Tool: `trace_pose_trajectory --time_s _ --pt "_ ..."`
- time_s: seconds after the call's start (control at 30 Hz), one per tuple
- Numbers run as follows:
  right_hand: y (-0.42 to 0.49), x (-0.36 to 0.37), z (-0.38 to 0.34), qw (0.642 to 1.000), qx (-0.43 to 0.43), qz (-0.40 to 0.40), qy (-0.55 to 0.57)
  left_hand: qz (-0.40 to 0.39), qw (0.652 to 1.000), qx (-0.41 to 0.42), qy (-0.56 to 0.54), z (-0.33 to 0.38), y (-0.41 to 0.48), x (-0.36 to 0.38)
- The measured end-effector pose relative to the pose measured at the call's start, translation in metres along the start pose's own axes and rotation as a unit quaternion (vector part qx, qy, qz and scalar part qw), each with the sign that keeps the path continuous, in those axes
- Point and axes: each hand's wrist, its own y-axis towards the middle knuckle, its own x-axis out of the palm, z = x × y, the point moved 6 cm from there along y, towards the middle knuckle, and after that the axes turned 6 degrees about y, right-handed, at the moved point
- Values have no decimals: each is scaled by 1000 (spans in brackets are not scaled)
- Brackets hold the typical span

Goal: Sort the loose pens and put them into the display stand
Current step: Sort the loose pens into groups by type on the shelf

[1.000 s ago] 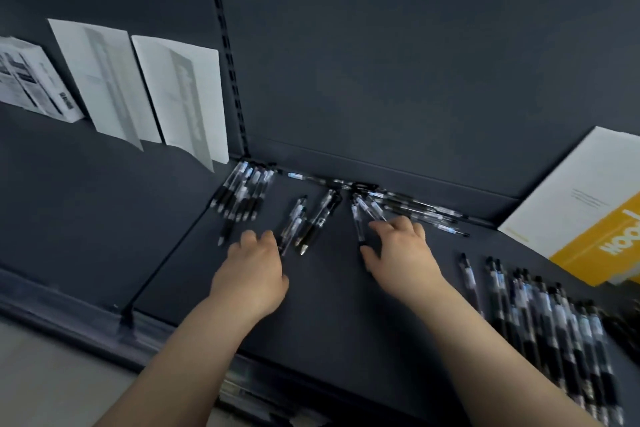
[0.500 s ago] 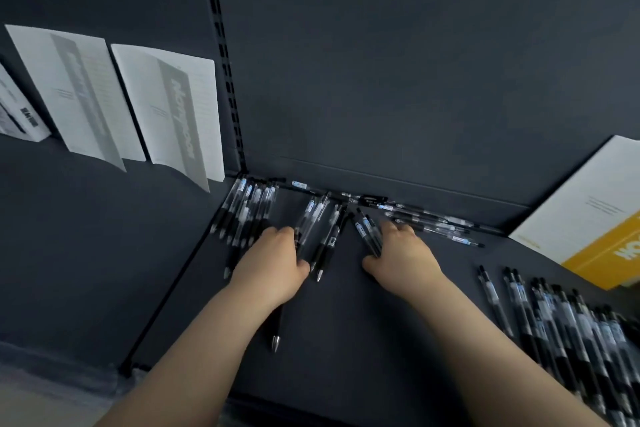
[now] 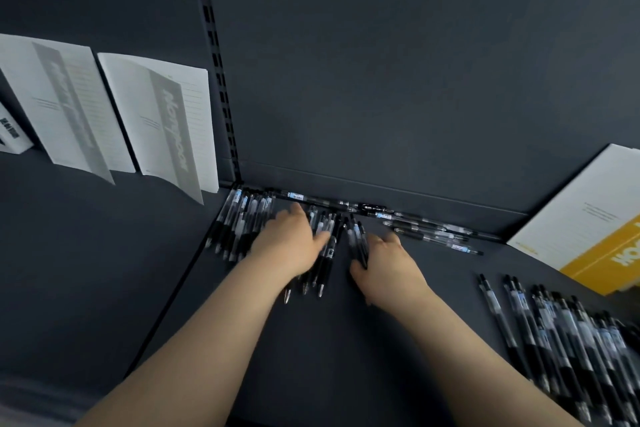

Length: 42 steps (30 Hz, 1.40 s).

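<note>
Pens lie loose against the back wall of the dark shelf. My left hand rests flat on a bunch just in front of that wall, fingers fairly straight though blurred. Beside it, my right hand curls fingers and thumb round a few pens. A sorted row lies well out from the wall, to the right.

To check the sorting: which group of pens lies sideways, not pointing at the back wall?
The scattered pens along the back wall, beyond the right hand; other groups point toward the wall.
</note>
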Motion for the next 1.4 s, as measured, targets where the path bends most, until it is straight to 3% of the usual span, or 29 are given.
trace_pose_trajectory --time_s 0.3,0.37,0.4,0.43,0.47,0.53,0.6,0.67,0.73,0.77,0.87,0.93,1.07,1.17,1.27,1.4 --pt "-16 0 2 1000 -23 0 17 -21 998 36 45 34 -18 29" --pt "-22 -4 10 996 -21 11 86 -30 998 46 -20 29 -21 26" --pt "-25 -5 16 990 -12 6 144 -38 993 44 -106 26 -22 27" --pt "-29 -5 20 974 0 -7 227 -58 972 26 -228 24 -26 29" --pt "-35 -5 23 943 13 -27 333 -87 926 -1 -368 24 -31 33" --pt "-46 -4 27 841 23 -59 537 -152 789 -55 -593 33 -46 40" --pt "-56 -8 30 755 21 -71 651 -191 689 -75 -695 47 -60 44" --pt "-66 -15 37 722 19 -70 688 -210 652 -75 -724 61 -71 46" --pt "-75 -23 52 737 23 -47 674 -213 642 -77 -733 73 -77 50" --pt "-79 -27 63 767 27 -27 640 -211 644 -79 -731 79 -80 53" --pt "-96 -49 103 909 27 64 411 -211 660 -87 -715 100 -90 63" --pt "-107 -67 126 958 17 121 258 -217 672 -93 -702 116 -96 72" --pt "-118 -81 164 982 62 133 117 -219 689 -95 -685 149 -104 88" --pt "-121 -83 181 988 53 143 35 -227 680 -95 -691 174 -109 98" --pt "-118 -79 190 993 37 102 -37 -238 666 -95 -701 189 -113 103" --pt "-121 -86 190 990 -35 135 -4 -250 633 -102 -725 199 -115 110"
